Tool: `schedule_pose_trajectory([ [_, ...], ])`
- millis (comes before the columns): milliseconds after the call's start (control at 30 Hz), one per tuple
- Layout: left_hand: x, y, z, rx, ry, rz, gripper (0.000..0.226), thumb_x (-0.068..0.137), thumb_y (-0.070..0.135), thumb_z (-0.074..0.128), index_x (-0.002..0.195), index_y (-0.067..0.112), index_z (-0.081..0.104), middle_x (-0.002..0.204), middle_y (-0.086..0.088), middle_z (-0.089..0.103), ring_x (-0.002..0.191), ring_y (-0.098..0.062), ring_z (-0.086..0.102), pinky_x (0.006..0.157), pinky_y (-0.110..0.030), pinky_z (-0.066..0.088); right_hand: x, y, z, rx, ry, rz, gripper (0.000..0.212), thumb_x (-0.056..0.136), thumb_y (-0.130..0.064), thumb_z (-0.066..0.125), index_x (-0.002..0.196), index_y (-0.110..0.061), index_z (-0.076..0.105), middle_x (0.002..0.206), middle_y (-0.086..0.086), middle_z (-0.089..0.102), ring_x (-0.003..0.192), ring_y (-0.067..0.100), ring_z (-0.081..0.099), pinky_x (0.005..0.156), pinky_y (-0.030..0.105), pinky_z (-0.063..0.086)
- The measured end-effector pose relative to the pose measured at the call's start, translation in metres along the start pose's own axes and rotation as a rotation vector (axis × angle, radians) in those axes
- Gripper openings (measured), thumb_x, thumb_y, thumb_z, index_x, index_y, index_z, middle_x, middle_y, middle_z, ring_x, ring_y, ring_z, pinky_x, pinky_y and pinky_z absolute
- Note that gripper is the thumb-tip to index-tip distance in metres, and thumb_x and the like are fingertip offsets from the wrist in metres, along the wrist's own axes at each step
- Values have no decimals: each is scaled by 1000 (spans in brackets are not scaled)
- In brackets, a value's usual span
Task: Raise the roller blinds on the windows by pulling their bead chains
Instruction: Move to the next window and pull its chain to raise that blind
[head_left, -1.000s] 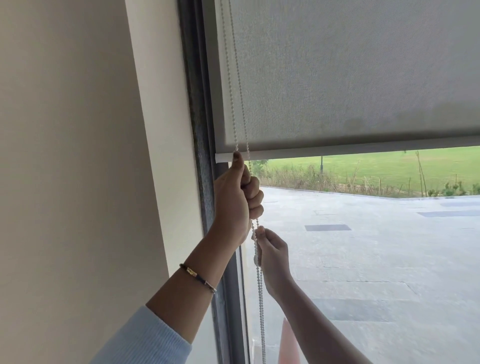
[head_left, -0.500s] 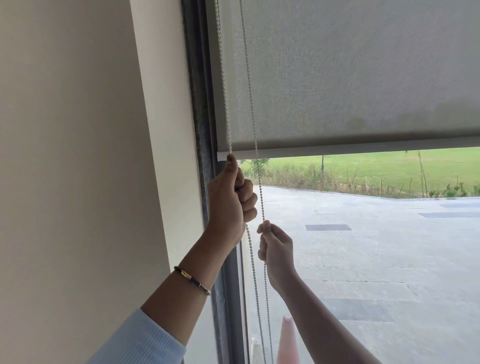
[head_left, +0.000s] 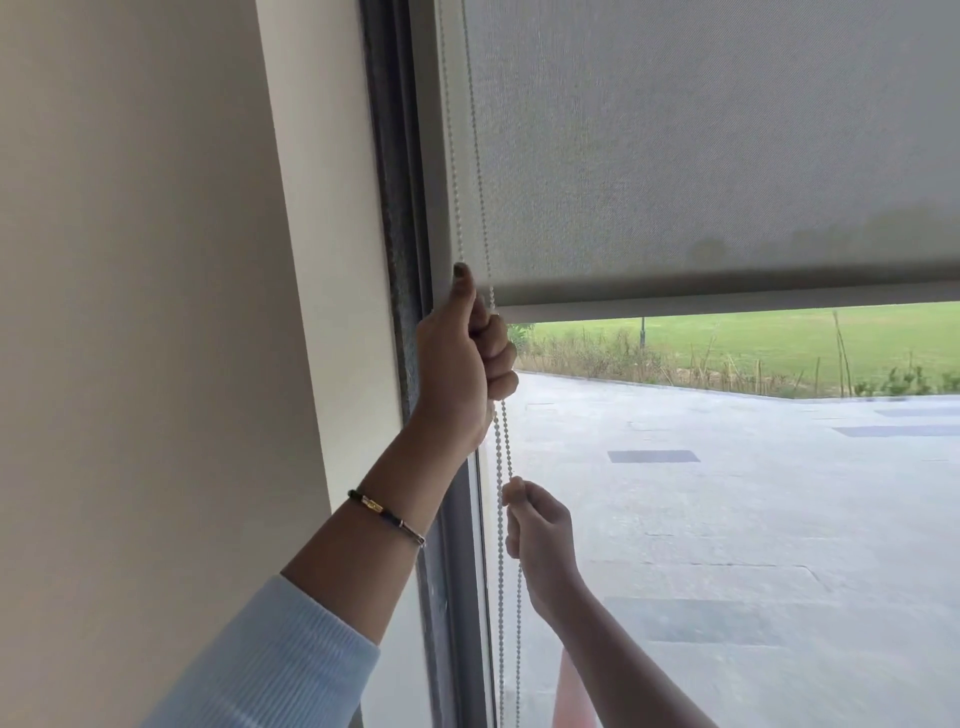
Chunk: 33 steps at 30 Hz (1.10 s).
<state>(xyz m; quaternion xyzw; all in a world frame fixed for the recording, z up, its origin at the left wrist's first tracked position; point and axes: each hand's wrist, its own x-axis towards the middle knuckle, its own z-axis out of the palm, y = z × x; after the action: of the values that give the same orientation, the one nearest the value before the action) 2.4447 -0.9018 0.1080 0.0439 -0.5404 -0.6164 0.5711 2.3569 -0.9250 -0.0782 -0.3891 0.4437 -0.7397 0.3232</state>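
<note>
A grey roller blind (head_left: 701, 145) covers the upper part of the window, its bottom bar (head_left: 727, 306) level with the top of my left hand. A white bead chain (head_left: 470, 119) hangs in two strands along the blind's left edge. My left hand (head_left: 462, 364) grips the chain just under the bar, thumb pointing up. Lower down, my right hand (head_left: 540, 540) pinches one strand between thumb and fingers. Both strands run on down past the bottom edge of the view.
A dark window frame (head_left: 400, 208) and a cream wall (head_left: 156, 312) stand on the left. Through the glass lie a paved yard (head_left: 753, 519) and a lawn (head_left: 779, 338). An orange cone (head_left: 569, 696) shows at the bottom, outside.
My right hand has gone down along the chain, away from my left hand, which stays gripping near the bottom bar. The two strands hang closer together now.
</note>
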Motion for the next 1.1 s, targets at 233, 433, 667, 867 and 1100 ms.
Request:
schedule_pose_trajectory([
  [233, 4, 4, 3, 7, -10, 3, 53, 100, 49, 43, 55, 25, 30, 49, 8, 17, 38, -5, 11, 40, -14, 7, 1, 7, 2, 26, -15, 23, 39, 102, -24, 52, 65, -14, 56, 50, -1, 26, 44, 12, 20, 42, 25, 20],
  [433, 3, 3, 1, -10, -18, -5, 53, 100, 48, 42, 54, 25, 30, 49, 8, 17, 38, -5, 11, 41, -15, 4, 1, 6, 0, -7, -7, -2, 35, 102, -24, 51, 71, -8, 59, 50, 0, 27, 43, 11, 22, 41, 23, 22],
  [667, 1, 4, 1, -9, -13, -9, 54, 101, 47, 41, 54, 24, 28, 49, 7, 16, 38, -5, 10, 42, -16, 3, 2, 4, 0, -16, 16, -5, 34, 102, -23, 52, 73, -6, 60, 49, 1, 27, 42, 11, 22, 40, 22, 22],
  [867, 1, 4, 0, 2, -18, -1, 53, 102, 46, 41, 55, 25, 28, 47, 8, 17, 39, -6, 10, 42, -18, 4, 5, 5, -2, 12, 15, 17, 34, 101, -23, 53, 71, -9, 59, 49, 1, 25, 42, 12, 19, 46, 28, 15],
  [1100, -5, -4, -6, 25, -23, -6, 52, 101, 49, 40, 58, 24, 25, 47, 8, 18, 38, -6, 9, 42, -13, 6, 8, -1, 1, 12, 35, 2, 32, 101, -24, 52, 79, -3, 63, 48, 1, 27, 41, 12, 22, 46, 27, 20],
])
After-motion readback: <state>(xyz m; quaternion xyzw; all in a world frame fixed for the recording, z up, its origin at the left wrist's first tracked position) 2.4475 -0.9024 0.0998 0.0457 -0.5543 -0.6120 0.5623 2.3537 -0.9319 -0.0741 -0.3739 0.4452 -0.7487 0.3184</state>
